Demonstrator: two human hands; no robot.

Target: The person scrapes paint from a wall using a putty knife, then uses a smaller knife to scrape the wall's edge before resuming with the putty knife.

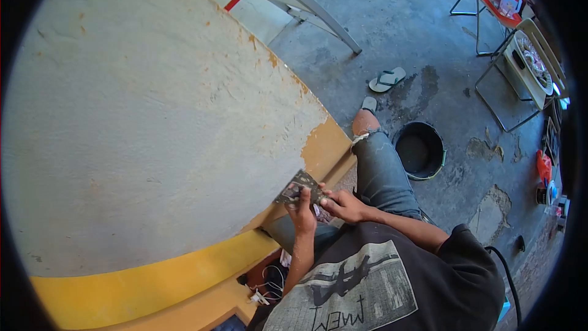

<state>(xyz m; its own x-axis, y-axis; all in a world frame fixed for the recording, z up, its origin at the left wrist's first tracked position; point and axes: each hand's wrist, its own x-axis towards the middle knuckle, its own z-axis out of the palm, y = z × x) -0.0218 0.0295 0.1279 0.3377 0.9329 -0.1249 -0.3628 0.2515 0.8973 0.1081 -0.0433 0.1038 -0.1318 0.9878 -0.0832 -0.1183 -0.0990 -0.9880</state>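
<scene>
Both hands meet at a dark, flat, rectangular piece (304,184) with pale specks, whose exact kind I cannot make out. My left hand (301,213) grips it from below, thumb up along its face. My right hand (344,205) has its fingers closed on its right edge. The piece is held close to the lower right edge of a broad whitish coated surface (153,104). Orange-brown paint (327,147) shows at that surface's right corner and in small chips along its edge.
A black bucket (419,150) stands beside my leg, near a loose flip-flop (387,79). Behind the surface leans a ladder (306,9) with red braces. A folding chair (527,76) at right bears a plate. White cables (274,282) lie in a recess below the yellow band (153,276).
</scene>
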